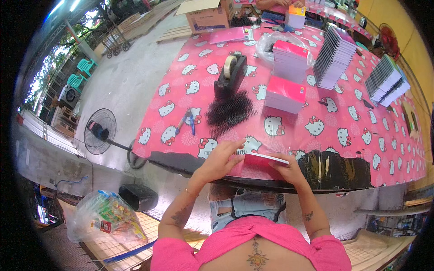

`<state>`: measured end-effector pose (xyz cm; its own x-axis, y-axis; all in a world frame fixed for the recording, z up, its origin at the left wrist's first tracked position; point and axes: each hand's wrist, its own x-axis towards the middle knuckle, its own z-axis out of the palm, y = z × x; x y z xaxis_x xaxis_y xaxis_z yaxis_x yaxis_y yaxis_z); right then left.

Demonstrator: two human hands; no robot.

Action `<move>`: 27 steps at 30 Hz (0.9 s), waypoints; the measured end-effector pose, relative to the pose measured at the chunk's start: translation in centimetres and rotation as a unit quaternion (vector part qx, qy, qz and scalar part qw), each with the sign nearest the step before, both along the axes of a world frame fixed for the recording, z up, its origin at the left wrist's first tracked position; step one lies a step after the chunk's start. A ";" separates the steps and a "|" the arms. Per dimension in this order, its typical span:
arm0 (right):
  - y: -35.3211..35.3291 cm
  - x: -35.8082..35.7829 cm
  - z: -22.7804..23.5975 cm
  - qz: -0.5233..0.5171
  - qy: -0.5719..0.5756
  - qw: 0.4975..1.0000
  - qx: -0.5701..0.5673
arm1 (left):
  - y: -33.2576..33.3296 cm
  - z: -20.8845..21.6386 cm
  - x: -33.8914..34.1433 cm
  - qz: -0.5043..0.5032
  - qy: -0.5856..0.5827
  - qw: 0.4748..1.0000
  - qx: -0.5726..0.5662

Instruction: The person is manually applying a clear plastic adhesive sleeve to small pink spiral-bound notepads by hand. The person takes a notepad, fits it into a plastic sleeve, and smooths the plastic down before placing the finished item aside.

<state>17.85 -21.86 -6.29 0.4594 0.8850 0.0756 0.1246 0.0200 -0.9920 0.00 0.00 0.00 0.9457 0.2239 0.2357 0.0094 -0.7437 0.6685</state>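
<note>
At the near edge of the table, a thin pink-covered notebook (pixel 266 156) is held up, its white page edge facing me. My right hand (pixel 288 169) is closed on its right end. My left hand (pixel 221 161) is at the notebook's left end, fingers bent together; a small dark toothed strip shows by them, too small to make out. Just beyond lies a pile of black spiral coils (pixel 229 110). Blue-handled pliers (pixel 186 121) rest left of the coils. Behind them stands a black tape dispenser (pixel 230 77) with a roll of tape.
Stacks of pink-covered pads (pixel 285 97) and tall stacks of coil-bound notebooks (pixel 334 58) stand on the pink patterned tablecloth (pixel 312 126). A cardboard box (pixel 205 18) is at the back left. A standing fan (pixel 100 131) and a plastic bag of wrappers (pixel 108 217) are left. Another person's hands (pixel 285 3) work at the far end.
</note>
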 end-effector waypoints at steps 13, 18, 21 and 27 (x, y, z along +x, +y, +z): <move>0.2 -0.1 -0.3 -0.006 -0.007 1.000 0.005 | 0.2 0.3 1.2 -0.037 0.001 0.997 0.070; -0.1 -0.3 0.1 -0.004 -0.004 1.000 -0.019 | -0.5 1.2 1.4 -0.034 -0.007 0.992 0.117; 0.0 -1.1 0.5 -0.010 0.004 1.000 -0.012 | 0.0 0.8 1.3 -0.033 0.013 0.988 0.148; 0.8 -2.9 2.0 -0.077 0.121 0.989 0.036 | -6.8 -4.7 -0.4 0.145 0.021 0.916 0.374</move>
